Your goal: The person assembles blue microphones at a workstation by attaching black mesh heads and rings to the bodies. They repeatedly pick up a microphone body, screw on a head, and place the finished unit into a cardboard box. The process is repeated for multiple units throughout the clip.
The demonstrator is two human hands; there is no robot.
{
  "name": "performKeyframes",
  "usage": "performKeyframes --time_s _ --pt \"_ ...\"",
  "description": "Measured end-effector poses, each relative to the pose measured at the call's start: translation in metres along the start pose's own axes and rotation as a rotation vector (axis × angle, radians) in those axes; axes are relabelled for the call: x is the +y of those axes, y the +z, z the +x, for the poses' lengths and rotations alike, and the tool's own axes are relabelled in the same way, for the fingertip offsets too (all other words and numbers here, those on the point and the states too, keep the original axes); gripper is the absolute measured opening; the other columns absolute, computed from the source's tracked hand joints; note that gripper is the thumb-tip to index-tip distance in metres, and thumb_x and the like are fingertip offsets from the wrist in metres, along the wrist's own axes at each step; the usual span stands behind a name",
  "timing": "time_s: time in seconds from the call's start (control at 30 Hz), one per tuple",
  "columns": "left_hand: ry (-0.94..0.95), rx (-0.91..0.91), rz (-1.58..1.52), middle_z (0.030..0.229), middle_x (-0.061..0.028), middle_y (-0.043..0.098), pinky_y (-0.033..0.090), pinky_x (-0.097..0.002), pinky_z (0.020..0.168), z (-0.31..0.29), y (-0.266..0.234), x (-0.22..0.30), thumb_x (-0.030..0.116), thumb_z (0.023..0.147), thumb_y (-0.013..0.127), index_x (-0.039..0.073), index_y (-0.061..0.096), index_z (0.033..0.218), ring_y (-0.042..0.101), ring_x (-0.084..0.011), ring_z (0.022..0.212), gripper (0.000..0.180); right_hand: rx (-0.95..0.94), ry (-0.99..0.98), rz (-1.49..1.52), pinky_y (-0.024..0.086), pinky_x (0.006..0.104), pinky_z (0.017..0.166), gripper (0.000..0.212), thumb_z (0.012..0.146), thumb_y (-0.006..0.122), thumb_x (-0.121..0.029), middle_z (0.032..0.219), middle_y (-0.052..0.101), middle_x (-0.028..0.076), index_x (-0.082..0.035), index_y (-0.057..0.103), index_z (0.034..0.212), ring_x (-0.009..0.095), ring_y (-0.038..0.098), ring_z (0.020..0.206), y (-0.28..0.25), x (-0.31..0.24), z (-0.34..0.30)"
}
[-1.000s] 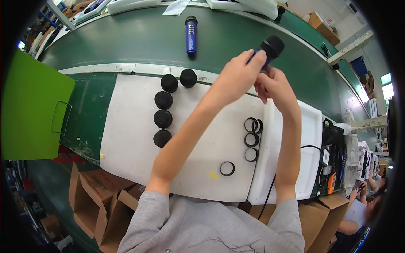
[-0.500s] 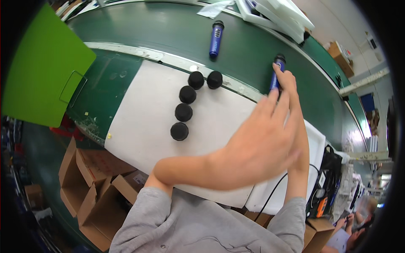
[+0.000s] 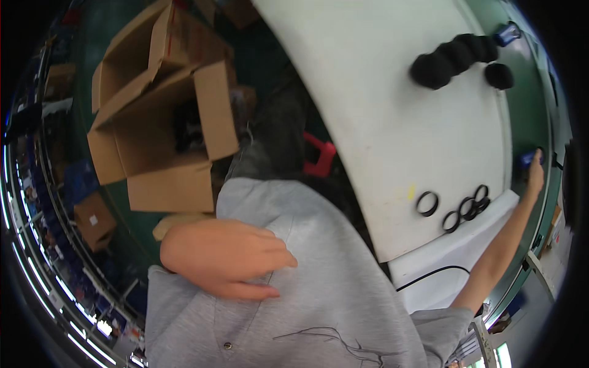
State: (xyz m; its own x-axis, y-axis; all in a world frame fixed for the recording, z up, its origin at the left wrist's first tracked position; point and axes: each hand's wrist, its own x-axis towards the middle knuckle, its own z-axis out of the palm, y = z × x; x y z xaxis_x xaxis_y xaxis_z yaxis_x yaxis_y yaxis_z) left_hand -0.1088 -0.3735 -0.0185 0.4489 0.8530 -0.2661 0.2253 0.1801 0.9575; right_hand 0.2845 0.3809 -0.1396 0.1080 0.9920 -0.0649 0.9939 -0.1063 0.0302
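My left hand [image 3: 227,257] hovers in front of my grey shirt, its fingers stretched and the thumb apart, holding nothing. Far to the right, my outstretched right hand [image 3: 535,176] is closed around a blue microphone [image 3: 528,159] on the green surface; part of the microphone is hidden or blurred. Another blue microphone [image 3: 508,34] lies at the upper right. Several black round pieces [image 3: 432,71] stand close together on the white board [image 3: 399,135]. Several black rings [image 3: 427,203] lie on the board's near right part, some overlapping.
Open cardboard boxes [image 3: 153,144] stand on the floor at the left, the nearer one with dark contents. A red plastic stool [image 3: 320,156] shows under the board's edge. A black cable [image 3: 432,276] crosses the white tray [image 3: 423,291]. A smaller carton [image 3: 95,221] sits farther left.
The view has swung left and down, bringing the boxes and rings into sight. My left hand has moved from over the right arm to in front of my shirt. The right hand remains at the microphone.
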Motion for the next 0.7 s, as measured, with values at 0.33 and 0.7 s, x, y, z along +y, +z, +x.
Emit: performKeyframes --time_s 0.33,0.7 --pt "-0.127 0.236 -0.179 0.105 -0.015 0.066 0.052 -0.0367 0.08 -0.062 0.048 -0.061 0.023 0.091 0.067 -0.002 0.058 0.123 0.065 -0.0288 0.097 0.042 0.086 -0.23 -0.446 0.052 0.0433 0.078 0.076 0.089 0.044 -0.071 0.098 0.072 0.019 -0.002 0.072 0.108 0.033 0.069 0.086 -0.066 -0.024 -0.07" --pt "-0.226 0.6 -0.257 0.087 -0.0131 0.068 0.052 -0.0349 0.077 -0.051 0.022 -0.093 0.018 0.093 0.063 0.001 0.065 0.112 0.067 -0.0254 0.083 0.025 0.186 -0.659 -0.044 0.043 0.0404 0.054 0.041 0.096 0.063 -0.039 0.057 0.056 0.015 -0.002 0.064 0.08 0.028 0.054 0.05 -0.08 -0.096 -0.44"
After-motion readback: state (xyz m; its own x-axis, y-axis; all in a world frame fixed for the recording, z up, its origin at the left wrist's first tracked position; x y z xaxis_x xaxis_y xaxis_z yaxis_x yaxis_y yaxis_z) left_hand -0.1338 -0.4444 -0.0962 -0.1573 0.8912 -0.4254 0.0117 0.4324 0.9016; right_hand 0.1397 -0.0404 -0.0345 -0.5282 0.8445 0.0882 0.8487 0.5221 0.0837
